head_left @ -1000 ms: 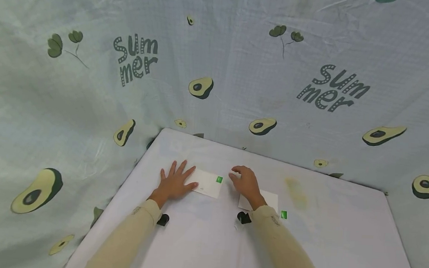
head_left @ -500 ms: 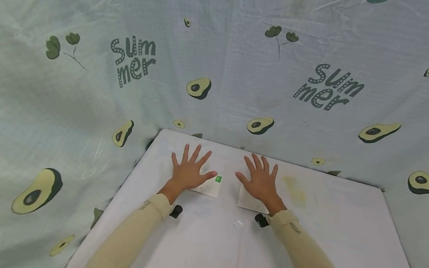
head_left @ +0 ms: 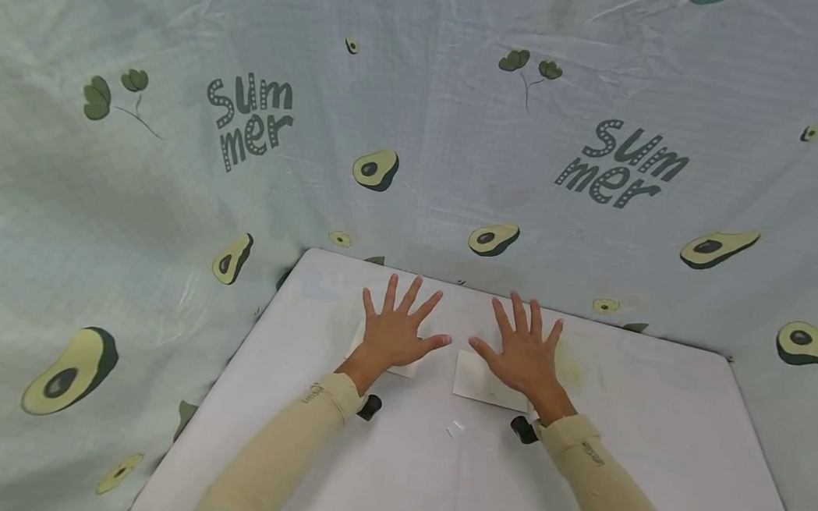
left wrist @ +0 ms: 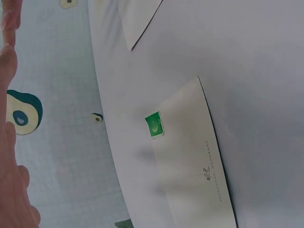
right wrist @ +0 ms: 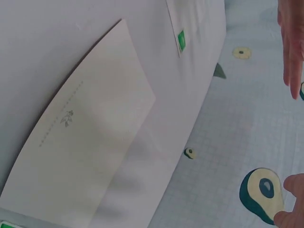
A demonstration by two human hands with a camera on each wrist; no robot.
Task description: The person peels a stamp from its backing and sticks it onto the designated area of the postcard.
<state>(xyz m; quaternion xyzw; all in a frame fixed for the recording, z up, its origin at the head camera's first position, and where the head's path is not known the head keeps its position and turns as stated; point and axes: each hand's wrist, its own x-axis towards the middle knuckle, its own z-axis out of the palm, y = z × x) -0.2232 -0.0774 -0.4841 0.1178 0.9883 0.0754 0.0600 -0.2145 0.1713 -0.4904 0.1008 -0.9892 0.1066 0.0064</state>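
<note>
Both hands are spread, fingers apart and holding nothing. My left hand is over the left white envelope, partly covering it in the head view. In the left wrist view that envelope lies flat, with a green stamp at one corner and a small printed mark near its long edge. My right hand overlaps the far right part of the right envelope. A plant-like print shows on this envelope in the right wrist view, where a second green stamp peeks in beside its short edge.
A small whitish scrap lies on the white table, nearer than the envelopes. Dark wrist cameras sit under the cuffs. A pale curtain printed with avocados hangs behind the table and on its left. A yellowish stain marks the cloth.
The right hand has uncurled, moved right and spread its fingers. The left hand has lifted from the left envelope's edge and shifted right, now hiding its stamp in the head view.
</note>
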